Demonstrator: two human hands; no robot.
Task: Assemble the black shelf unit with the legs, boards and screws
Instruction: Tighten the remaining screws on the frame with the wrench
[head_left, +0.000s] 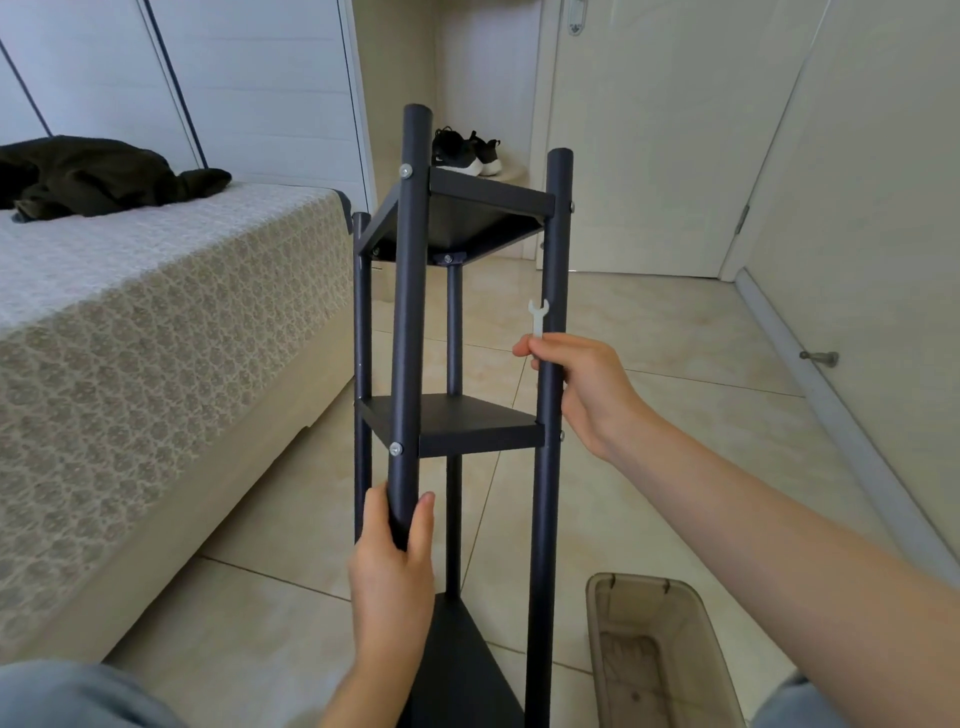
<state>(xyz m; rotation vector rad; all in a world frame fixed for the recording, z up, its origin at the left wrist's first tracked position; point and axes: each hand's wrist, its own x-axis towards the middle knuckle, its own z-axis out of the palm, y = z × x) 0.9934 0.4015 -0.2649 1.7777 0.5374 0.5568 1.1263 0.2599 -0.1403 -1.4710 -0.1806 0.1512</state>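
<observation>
The black shelf unit (457, 426) stands tilted away from me in the middle of the view, with black tube legs and boards between them. Silver screws (396, 449) show at the joints. My left hand (395, 561) grips the near left leg (410, 312) below the middle board (467, 421). My right hand (582, 384) grips the near right leg (550, 519) above that board and also pinches a small flat white wrench (537, 319) that sticks up past the fingers. The top board (467, 218) is seen from below. A third board (457, 660) lies near my knees.
A bed (156, 338) with a patterned cover and a dark garment (98, 176) is on the left. A translucent plastic bin (660, 649) sits on the tiled floor at the lower right. Black shoes (465, 150) stand by the far wall. Doors (675, 130) close off the right.
</observation>
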